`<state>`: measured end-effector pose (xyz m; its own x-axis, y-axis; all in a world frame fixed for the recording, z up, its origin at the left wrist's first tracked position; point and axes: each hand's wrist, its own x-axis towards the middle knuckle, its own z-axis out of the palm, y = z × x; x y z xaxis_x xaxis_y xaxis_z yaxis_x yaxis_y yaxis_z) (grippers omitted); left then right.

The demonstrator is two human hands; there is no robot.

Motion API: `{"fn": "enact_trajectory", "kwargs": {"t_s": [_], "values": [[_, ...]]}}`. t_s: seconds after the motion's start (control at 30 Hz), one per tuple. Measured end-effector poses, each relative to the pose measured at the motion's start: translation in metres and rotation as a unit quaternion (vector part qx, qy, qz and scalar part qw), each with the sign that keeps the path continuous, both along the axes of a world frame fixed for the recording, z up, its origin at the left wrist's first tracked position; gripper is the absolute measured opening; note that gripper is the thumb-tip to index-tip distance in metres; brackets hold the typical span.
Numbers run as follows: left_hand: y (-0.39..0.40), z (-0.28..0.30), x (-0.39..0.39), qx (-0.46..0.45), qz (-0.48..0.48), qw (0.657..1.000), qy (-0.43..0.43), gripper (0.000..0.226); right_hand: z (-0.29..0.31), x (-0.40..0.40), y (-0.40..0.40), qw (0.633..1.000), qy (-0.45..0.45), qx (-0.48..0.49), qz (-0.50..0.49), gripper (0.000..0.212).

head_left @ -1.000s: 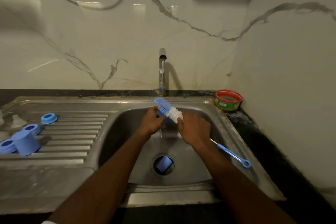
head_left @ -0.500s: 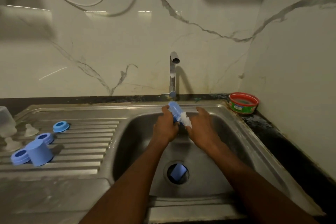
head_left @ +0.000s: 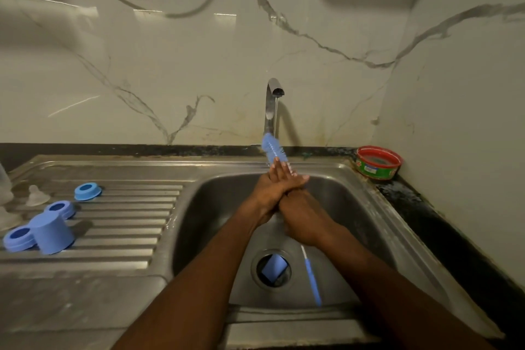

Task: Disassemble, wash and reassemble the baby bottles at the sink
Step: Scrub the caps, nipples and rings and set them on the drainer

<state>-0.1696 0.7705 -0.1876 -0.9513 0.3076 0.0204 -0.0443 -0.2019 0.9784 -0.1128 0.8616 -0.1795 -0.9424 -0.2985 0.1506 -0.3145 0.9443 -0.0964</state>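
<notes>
The step in hand is rinsing the bottle brush (head_left: pixel 273 150) under the faucet (head_left: pixel 272 105), at 12 o'clock of the sink (head_left: pixel 369 207). The right hand (head_left: pixel 301 216) grips its handle; the left hand (head_left: pixel 277 185), fingers straight, seems to rub the bristles. Next move calls for a bottle part from the drainboard (head_left: pixel 127 221) at 9 o'clock.
</notes>
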Motion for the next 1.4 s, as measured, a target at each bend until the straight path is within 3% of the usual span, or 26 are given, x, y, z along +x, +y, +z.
{"fn": "enact_trajectory", "kwargs": {"t_s": [0.07, 0.13, 0.27, 0.33, 0.43, 0.5, 0.57, 0.67, 0.77, 0.87, 0.97, 1.0, 1.07, 1.1, 1.17, 1.3, 1.4], "values": [[-0.008, -0.008, -0.008, -0.058, -0.021, 0.996, 0.062, 0.069, -0.008, -0.002, 0.006, 0.999, -0.022, 0.036, 0.035, 0.094], [-0.016, -0.012, -0.011, -0.121, -0.044, 0.983, 0.129, 0.054, -0.008, -0.001, 0.007, 0.992, -0.07, 0.092, 0.043, 0.089], [-0.013, -0.01, -0.01, -0.257, -0.042, 0.91, 0.322, 0.041, -0.004, -0.002, 0.01, 0.976, -0.19, 0.104, 0.033, 0.063], [-0.007, -0.009, -0.008, -0.281, -0.034, 0.891, 0.355, 0.04, -0.006, -0.005, 0.014, 0.973, -0.204, 0.1, 0.031, 0.061], [-0.006, -0.013, -0.007, -0.284, 0.004, 0.903, 0.322, 0.041, -0.008, -0.008, 0.022, 0.979, -0.156, 0.123, 0.053, 0.076], [-0.006, -0.014, -0.005, -0.248, 0.061, 0.938, 0.234, 0.043, -0.011, -0.01, 0.025, 0.989, -0.07, 0.113, 0.066, 0.1], [-0.009, -0.01, -0.005, -0.189, 0.086, 0.968, 0.142, 0.052, -0.013, -0.011, 0.023, 0.997, -0.012, 0.039, 0.06, 0.115], [-0.008, -0.001, -0.008, -0.057, 0.074, 0.992, 0.088, 0.053, -0.014, -0.013, 0.016, 0.997, 0.044, -0.064, -0.01, 0.122], [-0.004, 0.004, -0.006, -0.024, 0.098, 0.989, 0.107, 0.05, -0.02, -0.019, 0.017, 0.979, 0.034, -0.199, -0.031, 0.113], [-0.004, 0.009, -0.006, 0.023, 0.12, 0.988, 0.094, 0.053, -0.02, -0.021, 0.022, 0.982, 0.046, -0.182, 0.008, 0.091], [-0.01, 0.011, -0.012, 0.089, 0.099, 0.991, 0.023, 0.069, -0.005, -0.019, 0.021, 0.959, 0.102, -0.263, -0.011, 0.105], [-0.014, 0.007, -0.015, 0.05, 0.122, 0.991, 0.034, 0.061, 0.002, -0.018, 0.022, 0.945, 0.124, -0.302, -0.033, 0.107], [-0.026, -0.008, -0.026, -0.136, 0.201, 0.961, 0.134, 0.034, 0.019, -0.013, 0.024, 0.927, 0.181, -0.319, -0.079, 0.11], [-0.031, -0.014, -0.03, -0.231, 0.204, 0.932, 0.192, 0.032, 0.026, -0.009, 0.026, 0.928, 0.218, -0.286, -0.099, 0.11], [-0.032, -0.022, -0.035, -0.35, 0.173, 0.886, 0.252, 0.05, 0.039, -0.003, 0.028, 0.929, 0.286, -0.191, -0.134, 0.102], [-0.027, -0.024, -0.036, -0.453, 0.162, 0.834, 0.271, 0.061, 0.061, 0.004, 0.029, 0.905, 0.371, -0.046, -0.202, 0.089], [-0.029, -0.025, -0.035, -0.469, 0.191, 0.814, 0.284, 0.059, 0.055, 0.006, 0.031, 0.938, 0.292, -0.03, -0.184, 0.075]]}}
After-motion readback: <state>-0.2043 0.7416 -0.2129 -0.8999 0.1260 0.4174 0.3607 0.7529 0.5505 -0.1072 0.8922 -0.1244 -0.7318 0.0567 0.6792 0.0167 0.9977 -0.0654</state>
